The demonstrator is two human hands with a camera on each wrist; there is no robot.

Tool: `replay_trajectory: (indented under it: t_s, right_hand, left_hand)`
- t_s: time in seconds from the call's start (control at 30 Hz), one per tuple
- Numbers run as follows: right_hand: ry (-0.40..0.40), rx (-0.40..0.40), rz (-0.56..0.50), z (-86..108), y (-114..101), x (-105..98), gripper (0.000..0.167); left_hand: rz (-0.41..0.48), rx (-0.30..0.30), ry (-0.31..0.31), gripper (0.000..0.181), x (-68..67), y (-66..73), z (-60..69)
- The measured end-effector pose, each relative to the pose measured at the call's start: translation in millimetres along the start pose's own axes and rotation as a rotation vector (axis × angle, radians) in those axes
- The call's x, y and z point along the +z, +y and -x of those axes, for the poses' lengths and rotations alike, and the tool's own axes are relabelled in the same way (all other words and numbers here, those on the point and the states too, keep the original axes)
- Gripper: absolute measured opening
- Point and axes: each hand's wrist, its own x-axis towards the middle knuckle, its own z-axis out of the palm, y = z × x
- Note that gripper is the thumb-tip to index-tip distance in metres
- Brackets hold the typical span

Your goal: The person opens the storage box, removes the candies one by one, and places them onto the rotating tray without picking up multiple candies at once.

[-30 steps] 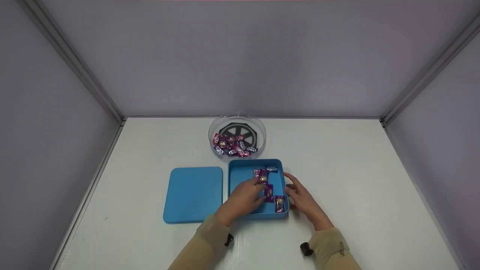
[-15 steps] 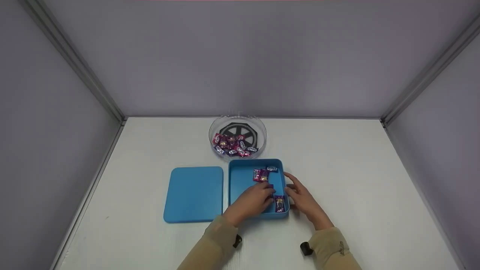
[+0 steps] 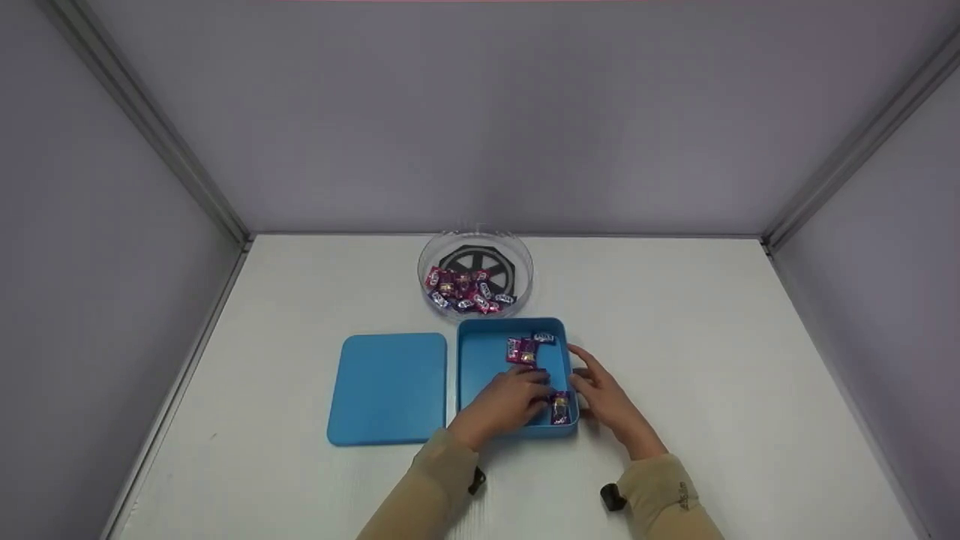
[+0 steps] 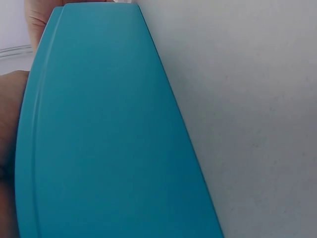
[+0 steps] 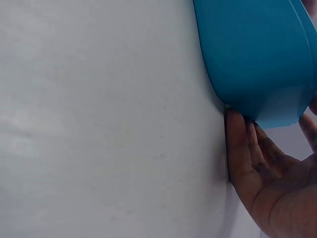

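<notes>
In the head view my left hand (image 3: 504,401) reaches into the blue box (image 3: 480,356), its fingers and thumb bent round a purple-wrapped candy mostly hidden beneath them. Just right of the thumb lies another purple candy (image 3: 560,409). Two candies (image 3: 528,351) lie side by side beyond the fingers, and a dark blue one (image 3: 544,338) sits by the far wall. My right hand (image 3: 615,409) rests with spread, slightly bent fingers against the box's right side. The right wrist view has these fingers (image 5: 237,134) touching the box wall (image 5: 257,54).
Left of the box, a flat blue lid (image 3: 388,390) lies on the white table (image 3: 285,300). Behind the box stands a clear round bowl (image 3: 525,289) with several wrapped candies (image 3: 463,285) in it. Grey walls enclose the table at the back and sides.
My left hand has moved slightly right inside the box and closed over the middle purple candy, which was in plain sight before. My right hand has stayed still.
</notes>
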Motion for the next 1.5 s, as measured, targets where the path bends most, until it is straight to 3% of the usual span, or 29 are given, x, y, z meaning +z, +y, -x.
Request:
replay_trajectory:
  t_s: [0.13,0.27,0.47,0.77,1.03,1.37,1.5]
  right_hand:
    - [-0.007,-0.005,-0.001,11.6,-18.5,1.8,0.056]
    - [0.003,0.004,-0.004,17.7,-28.2,4.0,0.054]
    - [0.031,0.033,0.014,14.5,-23.9,7.8,0.053]
    - [0.033,0.028,0.027,14.5,-24.3,7.4,0.053]
    - [0.023,0.022,0.025,-1.4,0.4,2.6,0.054]
    - [0.011,0.018,0.016,-1.7,3.1,1.5,0.054]
    - [0.012,0.024,0.014,-2.3,3.2,1.6,0.054]
  left_hand:
    - [0.011,-0.012,-0.013,0.031,0.3,-1.6,1.5]
    - [0.010,-0.004,0.017,0.029,-0.1,-4.7,1.6]
    - [0.006,-0.067,0.046,0.028,-1.3,-8.4,2.1]
    - [-0.089,-0.121,0.054,0.027,-3.5,-9.5,4.1]
    - [-0.078,-0.178,0.045,0.026,-2.3,-10.2,7.2]
    - [-0.097,-0.163,0.096,0.013,-5.5,-11.2,9.4]
    - [-0.095,-0.176,0.106,0.018,-7.0,-11.8,8.5]
